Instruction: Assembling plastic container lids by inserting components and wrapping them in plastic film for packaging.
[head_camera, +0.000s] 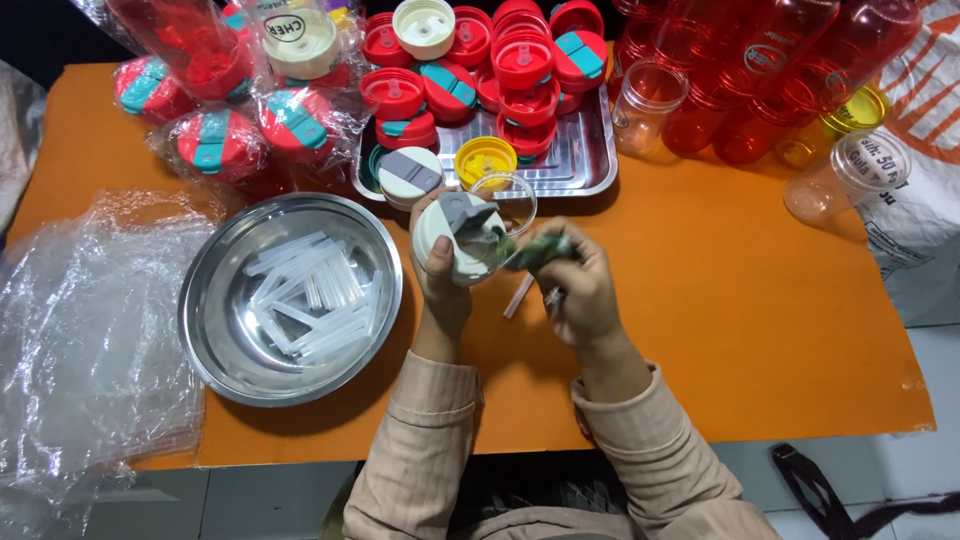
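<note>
orange table, red lids with teal flaps, cream lid with grey flap, silver bowl, beige striped sleeves.

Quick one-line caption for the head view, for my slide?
Left hand holds a cream lid, right hand a green tool, beside a steel bowl of white straws.

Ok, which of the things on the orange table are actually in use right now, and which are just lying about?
In use:
- white lid with grey flap, held by the left hand
- green cloth, held by the right hand

Lying about:
- steel bowl of clear straws
- steel tray of red lids
- yellow lid
- red bottles
- plastic bags
</note>
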